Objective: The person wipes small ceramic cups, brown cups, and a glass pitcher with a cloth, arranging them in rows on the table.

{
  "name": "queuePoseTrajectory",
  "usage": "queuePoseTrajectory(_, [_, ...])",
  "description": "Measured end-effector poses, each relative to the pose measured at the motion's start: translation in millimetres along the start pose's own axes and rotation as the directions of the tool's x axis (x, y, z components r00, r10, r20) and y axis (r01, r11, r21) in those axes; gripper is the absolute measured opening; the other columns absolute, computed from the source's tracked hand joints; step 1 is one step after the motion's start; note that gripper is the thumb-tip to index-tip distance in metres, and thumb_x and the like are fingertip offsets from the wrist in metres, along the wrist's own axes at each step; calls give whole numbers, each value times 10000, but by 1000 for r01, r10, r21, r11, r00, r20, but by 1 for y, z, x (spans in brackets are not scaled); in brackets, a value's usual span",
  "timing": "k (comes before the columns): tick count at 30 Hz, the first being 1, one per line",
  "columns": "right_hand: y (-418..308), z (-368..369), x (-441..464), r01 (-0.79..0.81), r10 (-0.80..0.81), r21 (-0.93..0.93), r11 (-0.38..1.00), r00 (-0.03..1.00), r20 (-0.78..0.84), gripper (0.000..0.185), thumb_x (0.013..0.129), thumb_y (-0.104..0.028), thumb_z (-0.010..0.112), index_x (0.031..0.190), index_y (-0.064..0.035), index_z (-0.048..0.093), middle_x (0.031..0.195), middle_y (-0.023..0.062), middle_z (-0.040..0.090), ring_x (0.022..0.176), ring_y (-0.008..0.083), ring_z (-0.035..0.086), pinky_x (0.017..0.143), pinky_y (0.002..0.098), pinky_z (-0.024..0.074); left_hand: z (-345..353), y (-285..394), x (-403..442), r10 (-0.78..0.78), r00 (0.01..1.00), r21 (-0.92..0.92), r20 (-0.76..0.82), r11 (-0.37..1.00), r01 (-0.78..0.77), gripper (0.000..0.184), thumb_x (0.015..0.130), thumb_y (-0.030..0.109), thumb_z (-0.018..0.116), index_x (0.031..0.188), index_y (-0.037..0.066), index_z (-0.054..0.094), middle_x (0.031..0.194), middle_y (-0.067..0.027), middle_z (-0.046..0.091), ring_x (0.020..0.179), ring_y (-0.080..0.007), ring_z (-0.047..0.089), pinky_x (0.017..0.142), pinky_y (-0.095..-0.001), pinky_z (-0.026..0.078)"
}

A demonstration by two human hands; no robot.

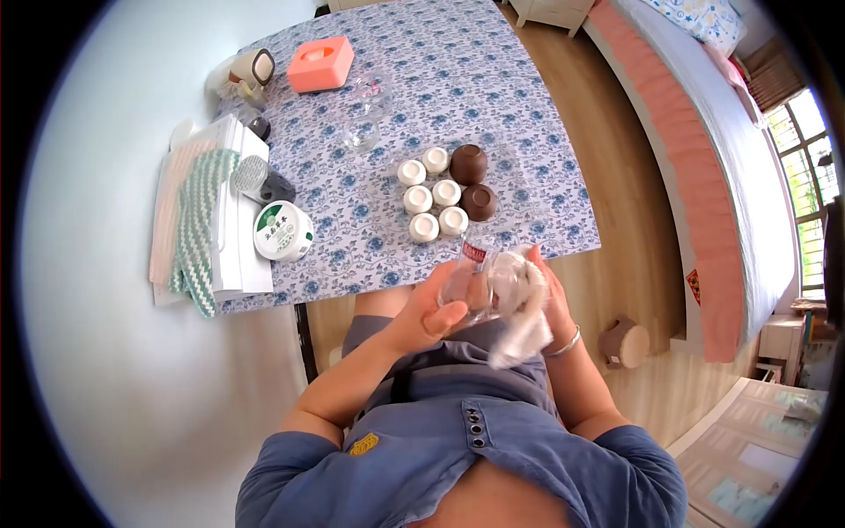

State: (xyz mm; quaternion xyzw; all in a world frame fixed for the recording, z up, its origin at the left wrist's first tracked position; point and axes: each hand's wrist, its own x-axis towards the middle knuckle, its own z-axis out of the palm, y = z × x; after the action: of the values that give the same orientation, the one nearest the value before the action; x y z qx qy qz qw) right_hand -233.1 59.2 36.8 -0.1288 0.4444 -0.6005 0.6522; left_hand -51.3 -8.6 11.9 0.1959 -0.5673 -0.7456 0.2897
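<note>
The left hand [431, 308] is curled around a clear glass [480, 295], its thumb lying along the near side. The glass is tilted above the person's lap, just off the near edge of the surface [528, 97], and a red label [473, 253] shows on its wall. The right hand [554, 304] is closed on a white cloth [524, 304] and presses it against the right end of the glass (some of its fingers are hidden, and the cloth is blurred). A bracelet [564, 341] circles the right wrist.

Beyond the hands, 6 small white cups [446, 192] stand upside down in 2 columns, with 2 brown cups [468, 164] beside them on the right. Farther back is some clear glassware [361, 136], hard to count, near a pink tissue box [321, 66]. Along the left side, a white tub [283, 231] with a green-and-white lid sits next to a green striped cloth [204, 220]. On the right, past a strip of wooden floor [607, 176], is a bed [695, 158] with a pink skirt.
</note>
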Motion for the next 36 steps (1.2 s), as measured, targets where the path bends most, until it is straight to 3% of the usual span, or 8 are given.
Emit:
queuePoseTrajectory(6, [34, -4, -9, 134, -134, 26, 991, 991, -3, 347, 955, -255, 334, 1203, -22, 405, 1140, 81, 507, 1024, 149, 499, 885, 292, 408, -18, 0, -30, -134, 987, -222, 89, 963, 151, 720, 759, 483, 602, 1237, 19, 328, 899, -60, 508, 792, -125, 496, 678, -245, 411])
queuePoseTrajectory(11, [39, 13, -19, 89, -93, 62, 994, 992, 80, 331, 950, -212, 350, 1243, -59, 371, 1143, 74, 479, 1036, 146, 479, 892, 294, 401, -20, -6, -56, -257, 943, -503, 210, 799, 329, 804, 703, 536, 634, 1250, 22, 345, 892, -74, 562, 685, -117, 545, 532, -221, 443])
queuePoseTrajectory(15, [43, 14, -20, 110, -108, -3, 994, 983, 149, 309, 941, -181, 383, 1228, -65, 376, 1117, 55, 476, 1021, 123, 467, 884, 276, 394, -24, -15, -66, -266, 913, -504, 309, 768, 394, 915, 650, 599, 649, 1279, 18, 325, 921, -79, 574, 686, -112, 558, 536, -224, 459])
queuePoseTrajectory(21, [35, -8, -16, 98, -34, -248, 964, 968, 250, 315, 916, -110, 441, 1220, -53, 378, 1095, 31, 467, 998, 96, 450, 869, 246, 383, -28, 13, -54, -221, 975, -560, 31, 804, 200, 894, 630, 603, 661, 1233, 9, 374, 930, -86, 588, 751, -150, 594, 578, -276, 484])
queuePoseTrajectory(24, [20, 1, -21, 62, 47, -382, 922, 962, 270, 451, 868, -51, 512, 1280, -21, 332, 1155, 48, 459, 1071, 130, 437, 908, 258, 370, -50, 6, -50, -220, 974, -576, -48, 803, 153, 868, 579, 640, 650, 1096, -16, 413, 743, -135, 586, 621, -215, 606, 491, -279, 477])
queuePoseTrajectory(31, [23, 3, -17, 17, 78, -254, 967, 929, 361, 566, 816, -145, 619, 1274, 29, 336, 1167, 108, 485, 1064, 158, 478, 894, 278, 398, -53, 3, -44, -239, 970, -588, -42, 791, 169, 948, 555, 624, 681, 1142, -57, 380, 750, -118, 599, 630, -218, 621, 527, -288, 520])
queuePoseTrajectory(34, [27, 11, -10, -310, 320, -95, 946, 939, 129, 479, 806, -134, 629, 1205, 19, 411, 1054, 94, 555, 915, 136, 561, 761, 269, 475, -55, -4, -45, -221, 975, -546, 11, 816, 191, 880, 601, 549, 698, 1150, -65, 388, 820, -104, 596, 706, -205, 622, 567, -289, 524])
queuePoseTrajectory(36, [33, 4, -6, -220, 227, -113, 969, 972, 57, 409, 810, -129, 622, 1153, 8, 447, 1032, 88, 564, 902, 134, 564, 746, 268, 477, -58, -3, -45, -220, 975, -530, 28, 823, 201, 831, 628, 505, 704, 1153, -63, 399, 863, -95, 592, 746, -191, 616, 588, -280, 518])
